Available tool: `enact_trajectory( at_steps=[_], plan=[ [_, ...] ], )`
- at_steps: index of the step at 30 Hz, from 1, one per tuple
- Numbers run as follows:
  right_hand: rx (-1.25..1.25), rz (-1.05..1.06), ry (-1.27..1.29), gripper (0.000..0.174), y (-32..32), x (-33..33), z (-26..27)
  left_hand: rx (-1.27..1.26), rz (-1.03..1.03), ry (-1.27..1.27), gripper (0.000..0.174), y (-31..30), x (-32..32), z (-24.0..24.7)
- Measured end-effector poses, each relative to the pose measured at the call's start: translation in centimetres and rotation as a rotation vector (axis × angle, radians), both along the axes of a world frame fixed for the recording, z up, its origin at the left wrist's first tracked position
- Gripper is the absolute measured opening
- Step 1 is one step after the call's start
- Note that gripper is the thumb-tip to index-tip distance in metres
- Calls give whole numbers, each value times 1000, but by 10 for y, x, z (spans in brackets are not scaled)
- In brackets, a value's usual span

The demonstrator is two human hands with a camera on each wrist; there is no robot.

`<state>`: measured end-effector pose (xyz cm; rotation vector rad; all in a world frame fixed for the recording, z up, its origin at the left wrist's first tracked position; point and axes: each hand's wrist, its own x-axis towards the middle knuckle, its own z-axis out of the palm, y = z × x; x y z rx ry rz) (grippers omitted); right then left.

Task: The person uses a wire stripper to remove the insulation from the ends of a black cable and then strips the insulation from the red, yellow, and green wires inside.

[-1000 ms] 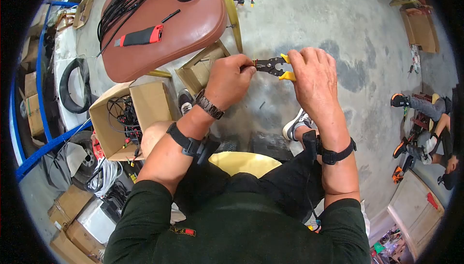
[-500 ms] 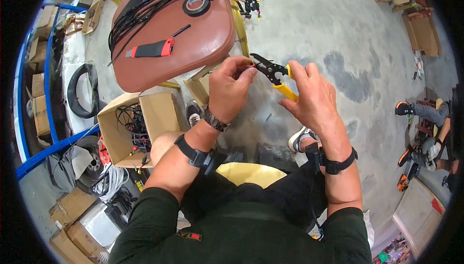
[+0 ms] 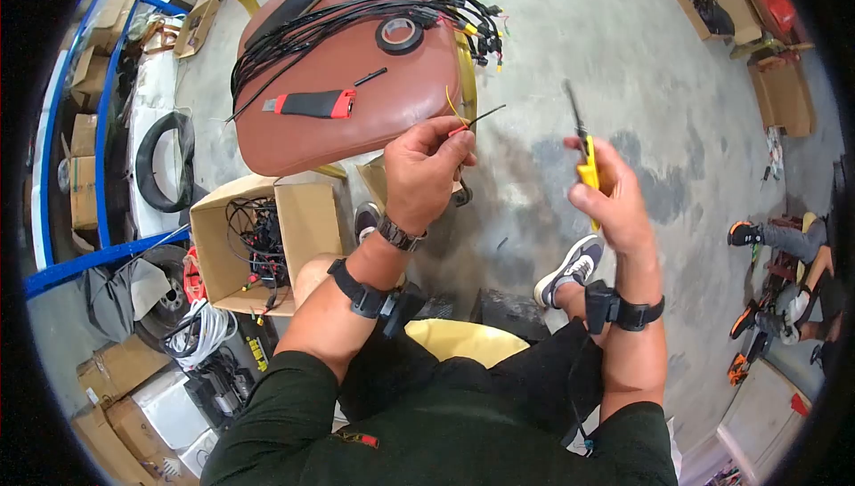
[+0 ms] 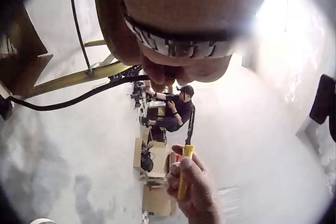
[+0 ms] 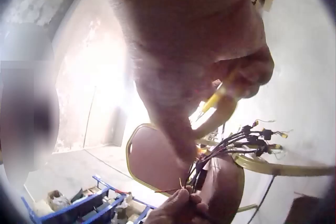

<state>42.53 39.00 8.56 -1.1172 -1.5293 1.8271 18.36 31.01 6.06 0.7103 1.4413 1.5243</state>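
My left hand (image 3: pixel 422 173) pinches the end of a black cable (image 4: pixel 79 101) between thumb and forefinger. Thin wires fan out from the fingertips: a yellow wire (image 3: pixel 453 104), a black wire (image 3: pixel 489 112) and a short red one (image 3: pixel 458 130). Off to the right, my right hand (image 3: pixel 621 201) grips wire strippers (image 3: pixel 588 174) by their yellow handles, dark head pointing up and away. A wide gap separates the strippers from the wires. In the right wrist view, my right hand hides most of the tool.
A brown chair seat (image 3: pixel 392 130) ahead bears a bundle of black cables (image 3: pixel 347 12), a tape roll (image 3: pixel 411 44), a utility knife (image 3: pixel 307 103) and a short black tube (image 3: pixel 370 76). Left of my knee stands a cardboard box (image 3: pixel 310 219) of cables. People sit at far right.
The strippers were at the wires by my left fingertips; my right hand has drawn them away to the right and turned them upright. The yellow and black wires now show. The head view has shifted.
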Motion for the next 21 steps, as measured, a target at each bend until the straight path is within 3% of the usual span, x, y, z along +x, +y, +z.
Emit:
enact_trajectory(
  at_steps=[2, 4, 7, 12, 21],
  plan=[
    [-140, 113, 271, 81, -8, -13, -8, 35, 10, -21, 17, 1, 1, 3],
    [-338, 157, 398, 69, -25, -28, -12, 60, 19, -38, 16, -1, 5, 3],
    [-566, 189, 287, 60, -41, -42, -17, 90, 27, -31, 15, 0, 7, 3],
    [-380, 303, 84, 57, -50, -51, -24, 144, 43, -46, 13, 1, 8, 1],
    [-184, 374, -103, 58, -50, -49, -30, 154, -44, 220, 9, -2, 3, -3]
  ],
)
